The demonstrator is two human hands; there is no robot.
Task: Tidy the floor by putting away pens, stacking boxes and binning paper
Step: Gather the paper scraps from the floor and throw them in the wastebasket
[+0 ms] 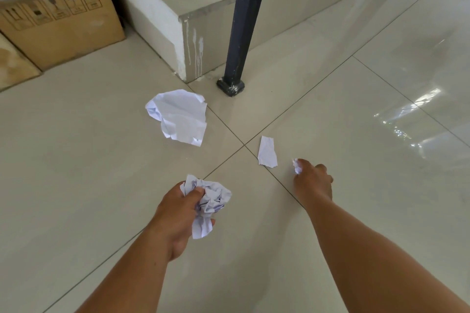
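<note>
Tiled floor | paper scrap just beside right hand

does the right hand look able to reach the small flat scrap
Probably yes: the scrap lies on bare floor just beside the right hand, nothing between them, though it pinches a small paper ball.

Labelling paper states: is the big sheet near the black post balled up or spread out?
Mostly spread: the big sheet lies open on the floor, creased, its left edge bunched, not balled.
</note>
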